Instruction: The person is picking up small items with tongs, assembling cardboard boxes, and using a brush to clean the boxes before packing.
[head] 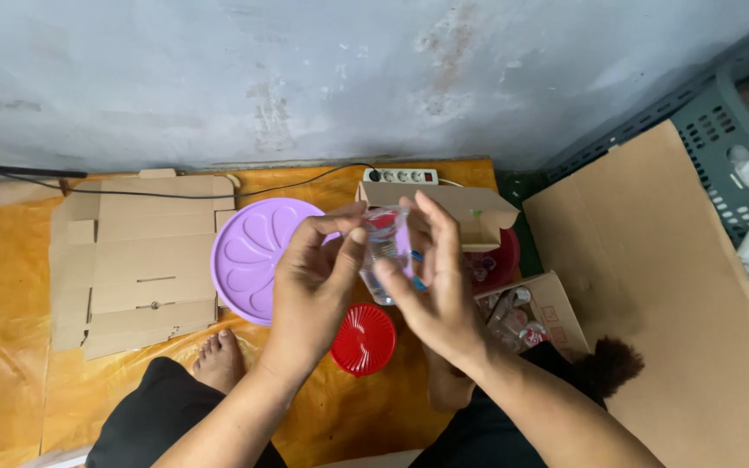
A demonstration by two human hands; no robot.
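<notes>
Together both hands (374, 277) hold clear packet (389, 251) upright.

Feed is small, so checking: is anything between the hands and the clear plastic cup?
Nothing visible. Both the left hand and the right hand already grip the clear plastic cup, fingers right on it. The purple round lid and red lid lie on the floor below, apart from it.

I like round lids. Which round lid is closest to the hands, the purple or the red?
The small red lid, lying on the orange sheet just below both hands; the big purple lid sits farther left by the flattened cardboard.
</notes>
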